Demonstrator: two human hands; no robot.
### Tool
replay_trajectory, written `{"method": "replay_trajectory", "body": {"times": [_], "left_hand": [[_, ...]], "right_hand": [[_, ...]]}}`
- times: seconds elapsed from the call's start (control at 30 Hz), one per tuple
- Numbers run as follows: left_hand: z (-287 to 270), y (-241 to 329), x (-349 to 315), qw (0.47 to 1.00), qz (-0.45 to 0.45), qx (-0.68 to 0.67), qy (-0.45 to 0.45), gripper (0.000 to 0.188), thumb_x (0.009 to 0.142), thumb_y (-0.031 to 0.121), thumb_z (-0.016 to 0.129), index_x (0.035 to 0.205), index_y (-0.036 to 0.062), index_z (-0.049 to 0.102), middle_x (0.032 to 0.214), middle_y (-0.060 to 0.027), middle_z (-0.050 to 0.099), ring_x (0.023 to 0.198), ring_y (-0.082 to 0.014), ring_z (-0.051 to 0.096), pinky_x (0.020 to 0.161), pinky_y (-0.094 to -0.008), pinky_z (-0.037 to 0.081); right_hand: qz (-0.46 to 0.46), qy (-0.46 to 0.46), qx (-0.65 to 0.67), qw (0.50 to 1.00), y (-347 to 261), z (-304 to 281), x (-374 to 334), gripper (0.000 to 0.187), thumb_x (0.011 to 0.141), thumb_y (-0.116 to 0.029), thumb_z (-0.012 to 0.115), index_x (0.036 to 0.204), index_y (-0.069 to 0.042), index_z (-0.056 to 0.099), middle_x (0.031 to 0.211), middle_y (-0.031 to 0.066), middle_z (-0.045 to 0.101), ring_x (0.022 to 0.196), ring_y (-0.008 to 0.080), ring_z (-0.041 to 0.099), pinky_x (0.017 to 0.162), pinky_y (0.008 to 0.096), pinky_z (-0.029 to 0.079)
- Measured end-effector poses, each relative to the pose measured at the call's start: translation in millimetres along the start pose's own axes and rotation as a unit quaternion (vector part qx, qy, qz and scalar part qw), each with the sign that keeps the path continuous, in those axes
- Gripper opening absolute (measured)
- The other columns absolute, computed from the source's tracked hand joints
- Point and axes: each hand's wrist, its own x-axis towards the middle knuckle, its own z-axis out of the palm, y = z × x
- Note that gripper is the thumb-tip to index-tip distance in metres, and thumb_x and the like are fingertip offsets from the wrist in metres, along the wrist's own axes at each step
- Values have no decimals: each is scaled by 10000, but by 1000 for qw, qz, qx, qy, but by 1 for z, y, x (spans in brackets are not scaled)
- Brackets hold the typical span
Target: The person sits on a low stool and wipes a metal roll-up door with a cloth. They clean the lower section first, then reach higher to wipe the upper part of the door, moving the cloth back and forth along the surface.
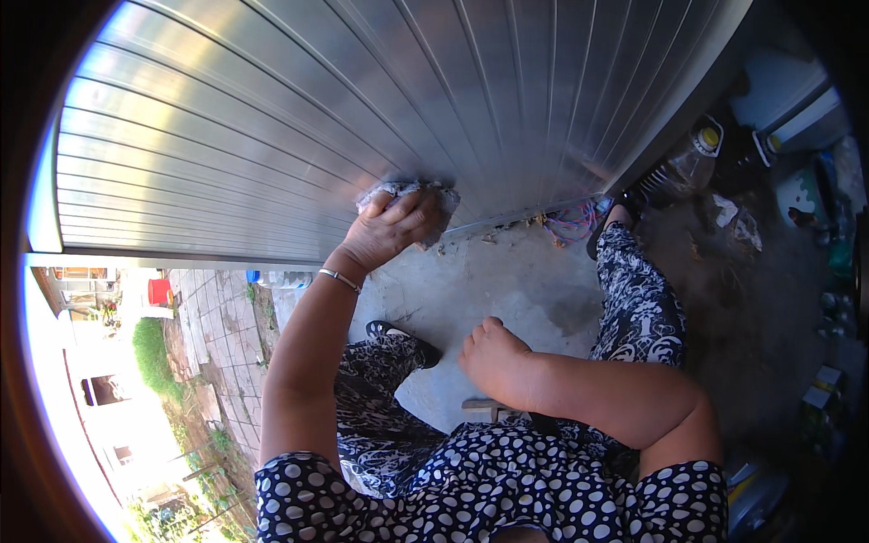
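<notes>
My left hand [396, 220], with a bracelet at its wrist, is closed on a crumpled greyish cloth [443, 210]. It presses the cloth against the lower part of a shiny, ribbed metal panel [299, 118], which fills the top of the view. Part of the cloth is hidden beneath the fingers. My right hand [495, 357] is curled into a loose fist in front of my body, away from the panel. Nothing shows sticking out of it.
Concrete floor [507, 281] lies between my feet, with a small wooden stool [486, 407] below me. Tangled coloured cords [577, 223] sit by my right shoe. Plastic bottles [697, 154] and clutter line the right. A paved yard [213, 335] and red bucket [159, 291] are outside left.
</notes>
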Motion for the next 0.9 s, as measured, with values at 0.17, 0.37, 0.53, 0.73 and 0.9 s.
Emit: {"method": "replay_trajectory", "body": {"times": [0.17, 0.37, 0.53, 0.73, 0.9], "left_hand": [[38, 31, -5, 997, 51, 16, -48, 484, 718, 226, 614, 1200, 260, 588, 1266, 93, 508, 1231, -114, 400, 958, -282, 320], [49, 49, -11, 996, 13, -54, -71, 449, 733, 190, 591, 1174, 279, 602, 1294, 78, 496, 1254, -143, 408, 971, -312, 358], [5, 16, -17, 995, -23, -36, -94, 438, 747, 206, 596, 1164, 340, 597, 1317, 83, 485, 1269, -149, 404, 985, -353, 345], [-109, -43, 3, 980, -187, 60, 32, 471, 724, 197, 658, 1154, 382, 603, 1335, 70, 494, 1261, -187, 417, 992, -395, 323], [-188, -103, 15, 932, -280, 121, 197, 557, 697, 40, 734, 1154, 340, 627, 1298, 36, 539, 1260, -220, 420, 1009, -390, 314]], "right_hand": [[19, 15, -12, 1000, -5, 5, -1, 274, 807, -172, 605, 1065, -86, 641, 983, 45, 633, 932, 214, 578, 821, 385, 383], [12, 13, 23, 1000, 4, -7, -5, 260, 807, -166, 609, 1053, -95, 651, 970, 39, 645, 942, 214, 587, 825, 394, 388], [17, -1, 19, 1000, 10, -7, -3, 285, 796, -170, 627, 1070, -96, 645, 1006, 49, 651, 965, 220, 597, 841, 380, 396], [29, -9, 24, 999, 17, 6, 7, 253, 797, -155, 618, 1039, -97, 661, 1028, 67, 667, 1003, 229, 617, 841, 374, 412], [57, 9, 46, 997, 23, 27, 27, 201, 804, -140, 606, 986, -108, 684, 1001, 83, 682, 978, 241, 641, 839, 393, 422]]}}
